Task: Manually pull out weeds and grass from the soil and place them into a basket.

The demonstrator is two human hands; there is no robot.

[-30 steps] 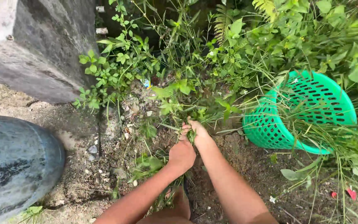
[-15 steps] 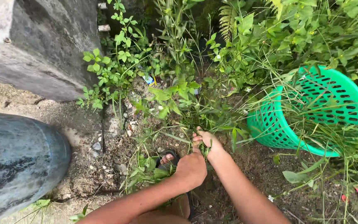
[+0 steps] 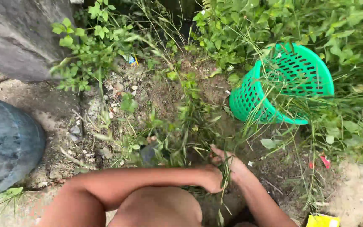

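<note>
**Two bare hands grip a clump of weeds beside a green basket**

A clump of long grassy weeds (image 3: 190, 138) rises from the bare soil near the middle of the scene, its stems running down into the two hands that meet just near of it. The left hand (image 3: 212, 178) is closed in a fist around the lower stems, the forearm stretching across from the left. The right hand (image 3: 227, 162) lies just beside it, touching it, its fingers (image 3: 217, 152) curled around the same thin green blades, some of which trail down past the wrist. A bare knee (image 3: 160, 208) fills the near edge between the two arms.

To the far right of the hands, a green plastic basket (image 3: 253, 98) with slotted walls lies tipped on its side, its open mouth turned to the far right, with grass stalks draped over its rim. Dense leafy plants (image 3: 274, 25) crowd the far side behind it. A strip of small stones (image 3: 114, 90) runs through the dirt left of the clump. Farther left stands a grey concrete wall (image 3: 17, 38), and a dark rounded drum (image 3: 5, 145) fills the left edge. A small red scrap (image 3: 325, 161) lies on the soil to the right, and a yellow object (image 3: 322, 220) shows at the near right edge.
</note>
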